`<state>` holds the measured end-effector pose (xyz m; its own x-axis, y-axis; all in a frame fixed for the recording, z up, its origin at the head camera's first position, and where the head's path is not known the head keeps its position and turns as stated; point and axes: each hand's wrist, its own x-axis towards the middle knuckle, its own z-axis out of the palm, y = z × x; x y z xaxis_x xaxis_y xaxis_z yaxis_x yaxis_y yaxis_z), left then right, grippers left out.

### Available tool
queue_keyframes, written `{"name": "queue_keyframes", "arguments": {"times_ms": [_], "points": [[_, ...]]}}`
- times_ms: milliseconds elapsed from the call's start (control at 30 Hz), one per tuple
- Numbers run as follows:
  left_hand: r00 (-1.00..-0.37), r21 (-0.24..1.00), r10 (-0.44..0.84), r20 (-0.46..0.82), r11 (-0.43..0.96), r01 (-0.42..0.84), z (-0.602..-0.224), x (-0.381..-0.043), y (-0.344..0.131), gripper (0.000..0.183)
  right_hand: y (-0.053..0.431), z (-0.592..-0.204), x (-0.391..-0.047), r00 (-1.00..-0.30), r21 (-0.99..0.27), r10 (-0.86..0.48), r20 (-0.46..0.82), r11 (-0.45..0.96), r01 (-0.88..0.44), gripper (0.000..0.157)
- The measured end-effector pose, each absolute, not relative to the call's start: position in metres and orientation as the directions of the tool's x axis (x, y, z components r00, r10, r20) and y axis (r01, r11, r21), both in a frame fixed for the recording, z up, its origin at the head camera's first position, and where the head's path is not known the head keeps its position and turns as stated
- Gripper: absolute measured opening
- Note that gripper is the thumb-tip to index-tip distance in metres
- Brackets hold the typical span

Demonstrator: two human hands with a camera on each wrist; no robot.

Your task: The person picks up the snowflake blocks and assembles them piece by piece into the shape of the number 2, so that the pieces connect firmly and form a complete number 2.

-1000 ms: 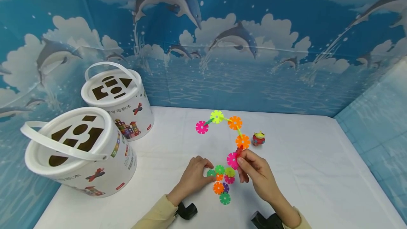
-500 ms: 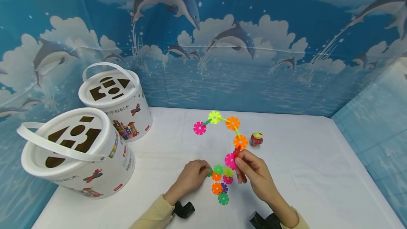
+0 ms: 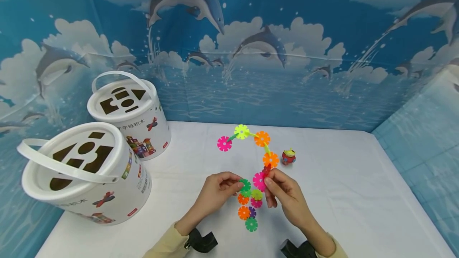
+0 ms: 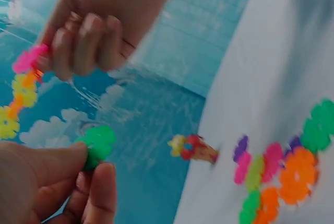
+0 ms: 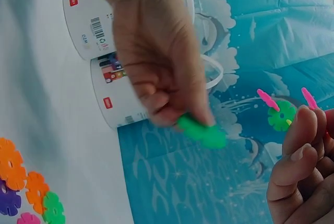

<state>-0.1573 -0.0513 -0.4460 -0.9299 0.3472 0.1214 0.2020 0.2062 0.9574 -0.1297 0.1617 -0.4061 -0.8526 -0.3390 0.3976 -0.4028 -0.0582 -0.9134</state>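
Observation:
My left hand (image 3: 218, 191) pinches a green snowflake disc (image 4: 100, 143) between thumb and fingers, raised above the table. Close by, my right hand (image 3: 289, 196) holds the lower end of a chain of snowflake discs, pinching it around the pink disc (image 3: 259, 181) and the red disc (image 3: 267, 169). From there the chain runs up through an orange disc (image 3: 270, 159) and others, to a far pink disc (image 3: 224, 143). Loose discs, among them an orange disc (image 3: 244, 213) and a green disc (image 3: 251, 224), lie on the table below and between both hands.
Two white lidded buckets with shape-cut holes, a near bucket (image 3: 86, 178) and a far bucket (image 3: 130, 118), stand at the left. A small red toy figure (image 3: 288, 157) stands right of the chain. A dolphin-print cloth (image 3: 251, 90) hangs behind the white table (image 3: 344, 178).
My left hand has picked the green disc up from the loose discs and lifted it toward the chain's end. My right hand keeps its hold on the chain, almost unmoved.

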Motion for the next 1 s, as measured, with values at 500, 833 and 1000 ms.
{"name": "queue_keyframes", "arguments": {"times_ms": [500, 833, 1000], "points": [[-0.919, 0.998, 0.388, 0.069, -0.019, 0.066, -0.392, -0.134, -0.057, 0.012, 0.168, -0.401, -0.13, -0.821, -0.922, -0.432, 0.372, -0.269, -0.277, 0.022], [-0.919, 0.997, 0.387, 0.071, -0.039, 0.06, -0.378, -0.128, -0.058, 0.013, 0.176, -0.396, -0.132, -0.666, -0.755, -0.534, 0.52, -0.652, -0.067, 0.044], [-0.922, 0.997, 0.381, 0.071, -0.037, 0.061, -0.386, -0.131, -0.057, 0.013, 0.177, -0.397, -0.135, -0.618, -0.71, -0.544, 0.568, -0.703, -0.033, 0.043]]}}
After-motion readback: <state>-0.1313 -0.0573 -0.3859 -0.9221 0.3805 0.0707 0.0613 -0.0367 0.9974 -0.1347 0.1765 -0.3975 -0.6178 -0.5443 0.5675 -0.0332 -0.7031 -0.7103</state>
